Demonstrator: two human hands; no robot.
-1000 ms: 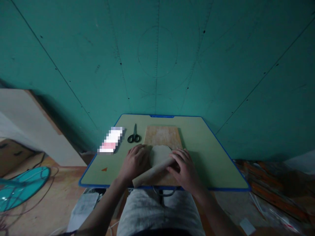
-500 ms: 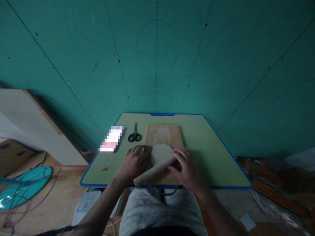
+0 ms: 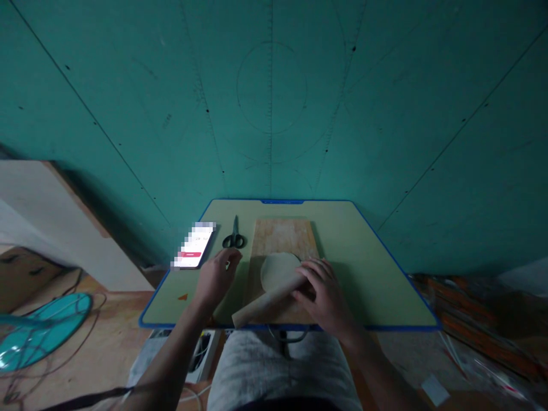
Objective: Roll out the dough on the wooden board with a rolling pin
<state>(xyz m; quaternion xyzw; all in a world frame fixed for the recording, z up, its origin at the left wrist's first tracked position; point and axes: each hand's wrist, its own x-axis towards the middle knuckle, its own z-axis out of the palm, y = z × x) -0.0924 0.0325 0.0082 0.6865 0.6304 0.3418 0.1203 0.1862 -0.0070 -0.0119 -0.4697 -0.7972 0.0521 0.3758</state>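
Note:
On a wooden board point(image 3: 282, 228) lies a round, flat sheet of pale dough point(image 3: 278, 271). A light rolling pin point(image 3: 268, 301) rests slantwise over the dough's near edge. My right hand point(image 3: 321, 285) wraps round the pin's upper right end. Left of the board, my left hand point(image 3: 218, 277) hovers with curled fingers, thumb and fingertips drawn together. Whether anything is between them I cannot make out. Just beyond that hand are black-handled scissors point(image 3: 234, 241), blades pointing away. A phone point(image 3: 194, 245) with a lit, partly blurred screen lies farther left.
The pale green table point(image 3: 377, 274) has a blue rim and stands against a green wall point(image 3: 274, 114). A small orange triangle point(image 3: 183, 297) lies at its left. On the floor at left is a turquoise round base point(image 3: 64, 319) with cables; clutter lies at right.
My left hand has moved left, off the edge of the dough and board, towards the scissors and phone, and its fingers have curled. My right hand and the rolling pin have hardly moved.

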